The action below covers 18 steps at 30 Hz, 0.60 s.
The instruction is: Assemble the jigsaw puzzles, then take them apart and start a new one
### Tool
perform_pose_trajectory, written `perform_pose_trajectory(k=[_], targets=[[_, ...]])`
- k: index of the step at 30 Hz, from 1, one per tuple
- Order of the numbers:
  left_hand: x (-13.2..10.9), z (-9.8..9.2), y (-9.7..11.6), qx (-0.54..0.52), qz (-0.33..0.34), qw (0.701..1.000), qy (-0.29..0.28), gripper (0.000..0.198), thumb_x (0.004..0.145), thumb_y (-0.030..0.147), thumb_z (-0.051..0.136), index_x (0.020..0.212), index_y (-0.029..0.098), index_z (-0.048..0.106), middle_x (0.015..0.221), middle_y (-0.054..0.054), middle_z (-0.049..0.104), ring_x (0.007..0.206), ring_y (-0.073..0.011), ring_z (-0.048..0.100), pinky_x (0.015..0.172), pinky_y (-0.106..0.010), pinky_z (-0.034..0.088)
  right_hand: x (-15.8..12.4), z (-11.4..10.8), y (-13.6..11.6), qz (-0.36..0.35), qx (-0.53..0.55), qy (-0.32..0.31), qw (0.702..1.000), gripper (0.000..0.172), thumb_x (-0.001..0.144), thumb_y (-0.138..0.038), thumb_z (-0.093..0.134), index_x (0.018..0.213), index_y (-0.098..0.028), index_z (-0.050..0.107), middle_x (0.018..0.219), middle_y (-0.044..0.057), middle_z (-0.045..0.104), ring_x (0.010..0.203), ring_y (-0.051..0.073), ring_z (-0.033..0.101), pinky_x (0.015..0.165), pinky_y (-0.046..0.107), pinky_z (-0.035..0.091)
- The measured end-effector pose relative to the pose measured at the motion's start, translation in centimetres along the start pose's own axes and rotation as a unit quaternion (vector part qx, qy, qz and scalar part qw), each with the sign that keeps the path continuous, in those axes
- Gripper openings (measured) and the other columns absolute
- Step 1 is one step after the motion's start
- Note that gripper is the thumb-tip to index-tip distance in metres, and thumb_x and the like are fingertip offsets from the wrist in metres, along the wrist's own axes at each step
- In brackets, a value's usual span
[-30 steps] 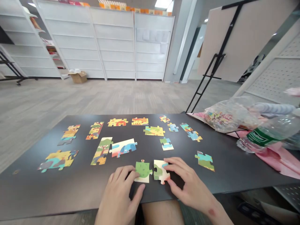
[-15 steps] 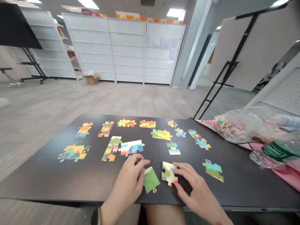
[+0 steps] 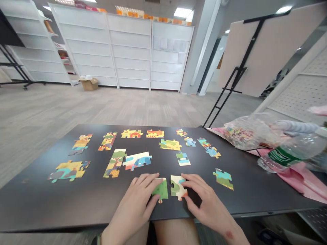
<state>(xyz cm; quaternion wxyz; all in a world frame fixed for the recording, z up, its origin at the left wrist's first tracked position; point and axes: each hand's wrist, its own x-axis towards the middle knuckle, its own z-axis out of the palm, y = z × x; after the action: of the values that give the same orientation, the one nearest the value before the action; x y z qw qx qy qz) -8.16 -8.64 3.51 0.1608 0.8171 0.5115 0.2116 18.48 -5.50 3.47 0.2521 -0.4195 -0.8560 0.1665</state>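
Observation:
Near the table's front edge, my left hand (image 3: 140, 197) grips a green jigsaw puzzle piece (image 3: 161, 189) between thumb and fingers, covering its left part. Just to the right lies a cream puzzle piece (image 3: 178, 188) with green, blue and red patches. My right hand (image 3: 201, 194) has its thumb and fingertips on that piece's right edge. A narrow gap separates the two pieces. Beyond my left hand lies a joined section with a blue elephant (image 3: 138, 161), touching a tall tree section (image 3: 115, 163). A blue and white piece (image 3: 183, 159) lies beyond the cream one.
Several joined puzzle sections, including a yellow and teal one (image 3: 68, 170) and a green and blue one (image 3: 223, 179), lie about the black table (image 3: 84, 197). At the right are a plastic bottle (image 3: 286, 156), a clear bag (image 3: 245, 134) and pink cloth (image 3: 304, 180).
My left hand has closed on the green piece, which has turned upright and sits squared beside the cream piece. My right hand stays at the cream piece. The view has shifted right.

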Motion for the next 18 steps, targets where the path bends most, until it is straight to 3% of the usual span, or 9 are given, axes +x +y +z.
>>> perform_pose_trajectory(k=[4, 10, 15, 18], targets=[[-0.2, 0.4, -0.4, -0.002, 0.004, 1.0, 0.025, 0.044, 0.099, 0.02, 0.051, 0.141, 0.032, 0.049, 0.145, -0.004, 0.056, 0.13, -0.026, 0.05, 0.103, -0.044, 0.047, -0.1, -0.2, -0.3, -0.012, 0.017, 0.017, 1.0, 0.032, 0.089, -0.014, 0.056, 0.119, -0.024, 0.062, 0.135, 0.012, 0.063, 0.13, 0.027, 0.055, 0.106, 0.046, 0.05], [-0.5, 0.3, -0.4, -0.071, 0.023, 0.995, 0.068, 0.087, 0.083, 0.023, 0.075, 0.155, 0.031, 0.026, 0.155, -0.01, 0.044, 0.139, -0.0311, 0.043, 0.113, -0.051, 0.04, 1.4, 0.9, -2.4, -0.068, 0.069, 0.025, 0.995, 0.043, 0.083, -0.01, 0.058, 0.123, -0.022, 0.058, 0.134, 0.012, 0.064, 0.128, 0.027, 0.056, 0.106, 0.044, 0.051], [-0.8, -0.4, -0.3, -0.141, 0.015, 0.987, 0.079, 0.077, 0.08, 0.012, 0.07, 0.148, 0.031, 0.038, 0.135, -0.006, 0.059, 0.123, -0.0236, 0.055, 0.103, -0.037, 0.05, 3.3, 2.3, -4.0, -0.11, 0.09, 0.017, 0.99, 0.042, 0.084, -0.01, 0.056, 0.123, -0.023, 0.058, 0.132, 0.011, 0.065, 0.126, 0.025, 0.057, 0.105, 0.042, 0.051], [-1.3, -1.5, -1.1, -0.123, 0.003, 0.988, 0.091, 0.075, 0.077, 0.01, 0.067, 0.145, 0.03, 0.043, 0.129, -0.006, 0.062, 0.118, -0.0242, 0.058, 0.099, -0.037, 0.053, 4.0, 2.8, -4.1, -0.101, 0.087, -0.006, 0.991, 0.046, 0.084, -0.012, 0.057, 0.128, -0.024, 0.058, 0.138, 0.011, 0.062, 0.131, 0.026, 0.055, 0.109, 0.044, 0.048]])
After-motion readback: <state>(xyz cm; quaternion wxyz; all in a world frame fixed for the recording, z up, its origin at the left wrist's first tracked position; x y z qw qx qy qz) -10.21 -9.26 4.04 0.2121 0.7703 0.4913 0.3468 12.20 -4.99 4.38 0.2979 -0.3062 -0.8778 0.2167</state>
